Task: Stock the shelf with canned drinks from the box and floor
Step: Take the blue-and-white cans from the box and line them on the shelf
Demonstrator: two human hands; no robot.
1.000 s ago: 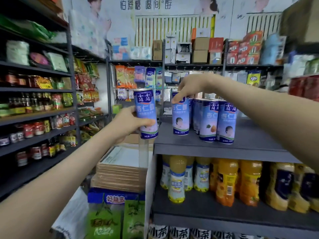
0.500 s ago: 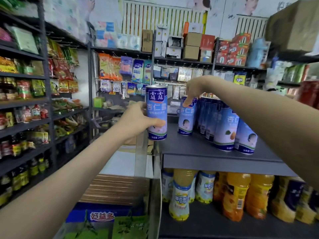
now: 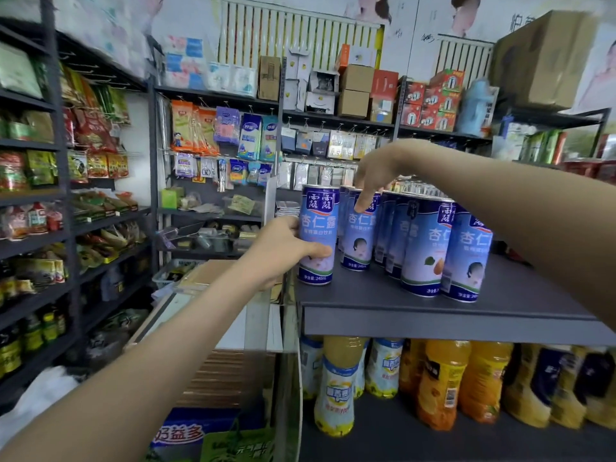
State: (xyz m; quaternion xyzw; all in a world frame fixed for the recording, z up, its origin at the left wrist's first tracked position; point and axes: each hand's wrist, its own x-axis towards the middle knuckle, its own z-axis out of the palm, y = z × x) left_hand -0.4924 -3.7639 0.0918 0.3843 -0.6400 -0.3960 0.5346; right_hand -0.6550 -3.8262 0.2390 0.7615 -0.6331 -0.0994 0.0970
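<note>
My left hand (image 3: pixel 283 251) wraps the blue can (image 3: pixel 318 235), seating it at the grey shelf's (image 3: pixel 466 315) left edge, mid-frame. My right hand (image 3: pixel 376 171) touches the neighbouring can (image 3: pixel 358 238) with loose fingers. Next, probably: nudge it snug, let go.

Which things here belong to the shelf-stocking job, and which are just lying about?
Job: blue can in the left hand; right hand touching the neighbouring can; row of cans already placed; grey shelf.
Lying about: yellow juice bottles below; hanging packets; cardboard boxes up top.
</note>
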